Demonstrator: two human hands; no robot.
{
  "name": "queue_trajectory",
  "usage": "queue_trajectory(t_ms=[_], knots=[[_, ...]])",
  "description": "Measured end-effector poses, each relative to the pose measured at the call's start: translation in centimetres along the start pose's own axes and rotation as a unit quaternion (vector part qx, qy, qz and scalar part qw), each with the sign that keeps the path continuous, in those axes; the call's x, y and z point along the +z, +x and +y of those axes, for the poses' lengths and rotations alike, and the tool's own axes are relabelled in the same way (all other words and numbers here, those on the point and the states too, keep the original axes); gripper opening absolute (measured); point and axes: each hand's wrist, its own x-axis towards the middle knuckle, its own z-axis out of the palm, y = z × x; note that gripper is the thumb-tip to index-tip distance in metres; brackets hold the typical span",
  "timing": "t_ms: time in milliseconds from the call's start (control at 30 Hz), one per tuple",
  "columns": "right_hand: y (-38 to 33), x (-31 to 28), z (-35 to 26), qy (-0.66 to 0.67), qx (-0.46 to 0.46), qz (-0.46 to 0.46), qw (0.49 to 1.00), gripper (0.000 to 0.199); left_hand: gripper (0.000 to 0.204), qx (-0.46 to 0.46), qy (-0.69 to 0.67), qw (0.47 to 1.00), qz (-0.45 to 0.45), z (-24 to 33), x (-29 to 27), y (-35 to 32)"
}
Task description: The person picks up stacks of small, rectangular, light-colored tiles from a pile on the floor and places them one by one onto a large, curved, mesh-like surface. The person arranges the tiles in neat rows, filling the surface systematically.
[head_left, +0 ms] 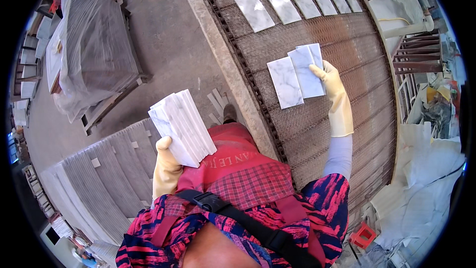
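My left hand [166,165], in a cream rubber glove, grips a stack of white, grey-veined marble tiles [182,128] against the front of my red apron [233,141]. Over the wire-mesh conveyor belt [342,139], my right hand [333,87], gloved alike, pinches overlapping marble tiles [305,74] by their right edge, thumb on top. Another marble tile [285,83] lies on the mesh at their left, its edge meeting or slightly under them; I cannot tell which. Farther up the belt, several marble tiles [296,3] lie flat in a spaced row.
A chain [238,52] and a concrete ledge [218,44] border the belt's left side. Long stacks of tiles [99,178] stand at my left. Behind them is a plastic-wrapped load [96,44] on a pallet. A red plastic stool [362,235] sits at the lower right.
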Motion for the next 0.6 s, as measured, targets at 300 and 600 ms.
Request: queue_trajectory(t_ms=[300, 600], knots=[[1.7, -3.9, 1.8, -0.060, 0.012, -0.016, 0.998, 0.059, 0.096, -0.010, 0.012, 1.000, 0.011, -1.0, 2.9, 1.5], [1.8, -5.8, 0.8, -0.054, 0.011, 0.006, 0.998, 0.052, 0.096, -0.049, 0.043, 0.997, 0.031, -1.4, 6.4, 2.8]])
